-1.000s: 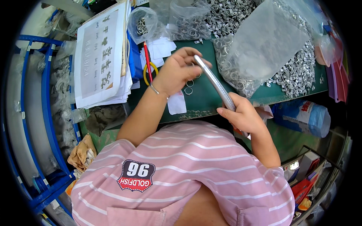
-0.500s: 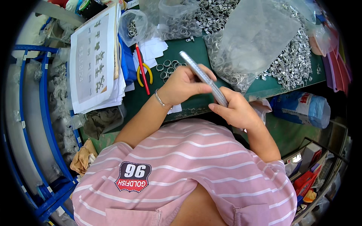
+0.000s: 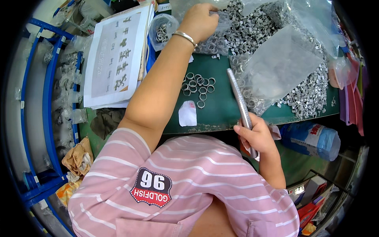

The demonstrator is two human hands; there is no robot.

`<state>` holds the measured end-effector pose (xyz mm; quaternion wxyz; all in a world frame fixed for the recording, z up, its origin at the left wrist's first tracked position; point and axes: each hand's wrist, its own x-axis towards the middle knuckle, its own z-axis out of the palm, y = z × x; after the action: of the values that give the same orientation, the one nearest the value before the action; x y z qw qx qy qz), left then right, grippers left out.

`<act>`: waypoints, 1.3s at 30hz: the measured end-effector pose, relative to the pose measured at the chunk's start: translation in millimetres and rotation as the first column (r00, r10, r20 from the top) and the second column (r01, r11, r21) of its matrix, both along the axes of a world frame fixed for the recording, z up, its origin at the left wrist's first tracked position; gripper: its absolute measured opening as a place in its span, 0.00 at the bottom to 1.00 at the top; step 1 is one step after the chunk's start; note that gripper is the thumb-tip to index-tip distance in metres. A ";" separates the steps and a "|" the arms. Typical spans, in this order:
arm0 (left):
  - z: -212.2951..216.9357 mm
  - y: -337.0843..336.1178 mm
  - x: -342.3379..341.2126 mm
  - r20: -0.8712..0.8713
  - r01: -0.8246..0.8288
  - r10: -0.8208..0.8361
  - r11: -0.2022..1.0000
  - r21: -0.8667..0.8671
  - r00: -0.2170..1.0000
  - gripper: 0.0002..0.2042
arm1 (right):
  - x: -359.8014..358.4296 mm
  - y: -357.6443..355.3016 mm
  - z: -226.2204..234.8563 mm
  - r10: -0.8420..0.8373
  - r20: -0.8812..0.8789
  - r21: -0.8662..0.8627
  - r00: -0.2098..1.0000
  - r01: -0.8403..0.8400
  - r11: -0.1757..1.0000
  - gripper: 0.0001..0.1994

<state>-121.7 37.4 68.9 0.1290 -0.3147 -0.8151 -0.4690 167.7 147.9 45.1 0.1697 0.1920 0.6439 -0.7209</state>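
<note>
My right hand (image 3: pixel 256 136) grips the lower end of a long rod stacked with metal rings (image 3: pixel 238 96), held tilted over the green mat (image 3: pixel 221 112). My left hand (image 3: pixel 199 21), with a bracelet on the wrist, reaches far forward into a clear bag of metal rings (image 3: pixel 213 43), fingers curled down on the rings. Several loose rings (image 3: pixel 197 85) lie on the mat between both hands, near a small white slip of paper (image 3: pixel 188 113).
A big heap of small metal parts (image 3: pixel 308 91) lies under clear plastic bags (image 3: pixel 282 67) at the right. Printed sheets (image 3: pixel 114 55) lie at the left, by a blue metal frame (image 3: pixel 49 87). A blue-and-white plastic container (image 3: pixel 314 138) lies at the lower right.
My left hand let go of the rod's top and reached forward into the bag of rings. My right hand keeps the rod, now more upright.
</note>
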 end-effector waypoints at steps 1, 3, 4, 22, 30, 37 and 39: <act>4.7 -5.9 11.9 -0.040 0.016 -0.018 0.997 -0.070 0.999 0.11 | 2.4 0.3 -4.1 -0.039 -0.016 -0.007 0.999 0.039 0.999 0.10; -2.9 -16.9 26.7 -0.079 -0.024 0.022 1.000 -0.016 0.997 0.09 | 5.9 3.3 -8.3 -0.059 0.005 -0.017 0.998 0.059 0.998 0.10; -5.2 -24.4 32.3 -0.105 -0.047 0.048 0.999 0.013 0.993 0.09 | 5.9 4.2 -10.3 -0.067 0.008 -0.022 0.998 0.067 0.997 0.10; -64.5 -74.8 93.2 0.178 0.088 0.026 0.793 -0.603 0.984 0.10 | -5.3 -0.3 -6.3 0.016 0.021 0.031 1.000 -0.016 0.999 0.11; -75.5 -67.1 93.1 0.107 0.004 0.041 0.922 -0.388 0.993 0.10 | -4.7 -1.0 -4.4 0.028 0.029 0.056 0.999 -0.029 0.998 0.10; -73.2 -58.2 92.9 0.301 0.096 0.031 0.913 -0.396 0.953 0.12 | -6.7 -2.3 -1.9 0.034 0.043 0.034 0.998 -0.035 0.999 0.10; -64.9 -57.5 97.9 0.507 0.154 -0.072 0.981 -0.121 0.859 0.09 | -5.3 -0.3 -3.4 0.033 0.049 0.045 0.998 -0.035 0.998 0.10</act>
<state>-23.8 -20.1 4.1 -0.1394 -0.2392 -0.8351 -0.4754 162.4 147.6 41.8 0.1928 0.2023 0.6593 -0.6980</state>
